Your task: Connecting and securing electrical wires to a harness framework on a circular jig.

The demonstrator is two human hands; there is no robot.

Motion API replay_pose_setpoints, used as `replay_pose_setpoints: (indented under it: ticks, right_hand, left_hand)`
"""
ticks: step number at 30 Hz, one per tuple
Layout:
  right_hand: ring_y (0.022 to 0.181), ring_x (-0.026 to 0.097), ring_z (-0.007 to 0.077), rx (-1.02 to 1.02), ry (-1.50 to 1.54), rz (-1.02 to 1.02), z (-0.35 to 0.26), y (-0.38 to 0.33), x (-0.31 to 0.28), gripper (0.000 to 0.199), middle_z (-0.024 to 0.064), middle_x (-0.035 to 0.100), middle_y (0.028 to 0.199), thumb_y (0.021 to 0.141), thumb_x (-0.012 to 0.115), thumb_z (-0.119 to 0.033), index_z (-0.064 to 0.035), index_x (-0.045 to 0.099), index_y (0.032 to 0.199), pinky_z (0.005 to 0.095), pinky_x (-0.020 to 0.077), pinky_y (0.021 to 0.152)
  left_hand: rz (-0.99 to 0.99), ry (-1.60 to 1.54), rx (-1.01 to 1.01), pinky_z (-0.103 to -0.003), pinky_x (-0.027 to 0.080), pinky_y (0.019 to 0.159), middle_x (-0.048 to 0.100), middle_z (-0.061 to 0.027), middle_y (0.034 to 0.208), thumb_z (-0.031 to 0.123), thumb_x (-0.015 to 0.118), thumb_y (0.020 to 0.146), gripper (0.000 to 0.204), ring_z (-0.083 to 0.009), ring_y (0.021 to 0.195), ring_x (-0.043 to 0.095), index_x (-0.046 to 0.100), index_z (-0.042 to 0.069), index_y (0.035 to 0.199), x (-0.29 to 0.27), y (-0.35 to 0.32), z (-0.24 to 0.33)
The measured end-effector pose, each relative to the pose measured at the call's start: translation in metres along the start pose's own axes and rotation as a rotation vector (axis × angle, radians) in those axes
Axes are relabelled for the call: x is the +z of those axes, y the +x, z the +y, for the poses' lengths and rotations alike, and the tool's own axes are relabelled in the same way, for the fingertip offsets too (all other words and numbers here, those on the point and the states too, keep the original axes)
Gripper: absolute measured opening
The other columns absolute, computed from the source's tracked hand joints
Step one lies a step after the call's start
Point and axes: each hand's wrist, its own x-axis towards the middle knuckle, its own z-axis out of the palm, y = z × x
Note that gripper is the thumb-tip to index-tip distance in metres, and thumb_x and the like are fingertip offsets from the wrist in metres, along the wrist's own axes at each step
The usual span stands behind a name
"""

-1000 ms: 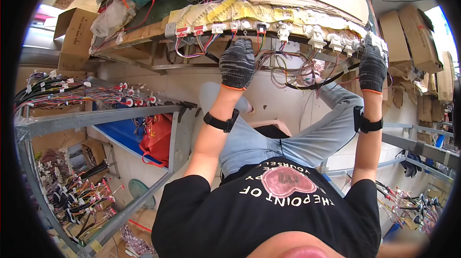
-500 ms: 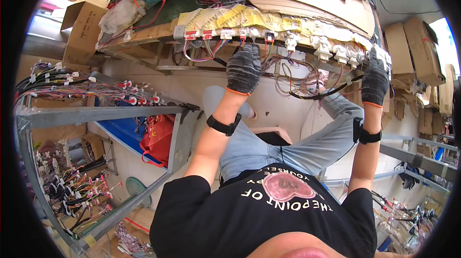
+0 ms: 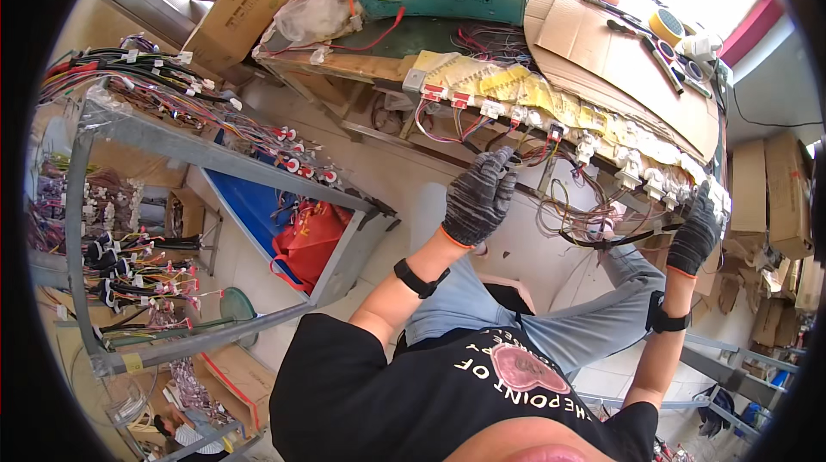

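Two gloved hands at the edge of the surface: left hand closed on a bundle of coloured wires under the white connectors; right hand gripping the wire loom at the far right. Metal rack stands left, hung with harnesses.

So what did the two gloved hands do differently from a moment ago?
Not much. The view swung, so the bench edge now runs slanted across the picture. The left hand is at the same coloured wires under the row of white connectors, its fingers curled among them. The right hand stays gripping the far end of the board by the black cable. Nothing was visibly let go.
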Motion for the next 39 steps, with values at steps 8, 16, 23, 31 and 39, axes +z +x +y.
replay_pose_setpoints:
  ticks: [8, 16, 23, 31, 39]
  right_hand:
    - [0.116, 0.046, 0.0299, 0.086, 0.033, -0.354, -0.005, 0.005, -0.027, 0.056, 0.015, 0.049, 0.125, 0.078, 0.041, 0.006, -0.0078, 0.039, 0.132, 0.0368, 0.0362, 0.099]
    - [0.123, 0.037, 0.0315, 0.034, -0.022, -0.385, 0.003, 0.01, -0.017, 0.054, 0.0158, 0.041, 0.133, 0.08, 0.034, 0.005, -0.0072, 0.039, 0.132, 0.0366, 0.028, 0.105]
    - [0.117, 0.044, 0.0317, -0.006, -0.066, -0.274, 0.003, 0.006, -0.014, 0.048, 0.0145, 0.048, 0.127, 0.082, 0.039, 0.003, -0.0071, 0.043, 0.129, 0.0374, 0.0343, 0.1]
    - [0.121, 0.04, 0.0315, 0.053, -0.008, -0.336, 0.005, 0.004, -0.007, 0.053, 0.0155, 0.046, 0.129, 0.079, 0.038, 0.004, -0.0062, 0.04, 0.131, 0.0369, 0.0321, 0.102]
    - [0.12, 0.042, 0.0307, 0.12, -0.049, -0.411, 0.001, 0.007, -0.013, 0.048, 0.0174, 0.045, 0.129, 0.083, 0.039, 0.002, -0.0057, 0.041, 0.13, 0.0356, 0.0329, 0.102]
  left_hand:
    - [0.606, -0.545, -0.553, -0.033, 0.047, 0.075, 0.059, -0.0041, 0.094, 0.008, 0.059, 0.081, 0.025, -0.0157, 0.085, 0.057, 0.056, 0.004, 0.106, 0.007, -0.002, -0.025]
    - [0.061, -1.364, -1.177, -0.031, 0.046, 0.076, 0.059, -0.0025, 0.108, 0.022, 0.056, 0.085, 0.029, -0.0145, 0.094, 0.056, 0.056, 0.012, 0.112, 0.009, 0.008, -0.092]
    - [0.015, -1.198, -1.066, -0.028, 0.044, 0.074, 0.063, -0.0028, 0.097, 0.016, 0.061, 0.081, 0.026, -0.0119, 0.087, 0.057, 0.062, 0.007, 0.105, 0.025, 0.023, -0.084]
    - [0.128, -1.097, -1.036, -0.025, 0.045, 0.079, 0.063, -0.0027, 0.096, 0.016, 0.062, 0.082, 0.023, -0.0116, 0.086, 0.058, 0.063, 0.002, 0.1, 0.024, 0.027, -0.07]
    - [0.127, -1.198, -1.018, -0.025, 0.046, 0.073, 0.063, -0.001, 0.091, 0.011, 0.063, 0.081, 0.018, -0.01, 0.079, 0.057, 0.064, 0.002, 0.097, 0.048, 0.014, -0.089]
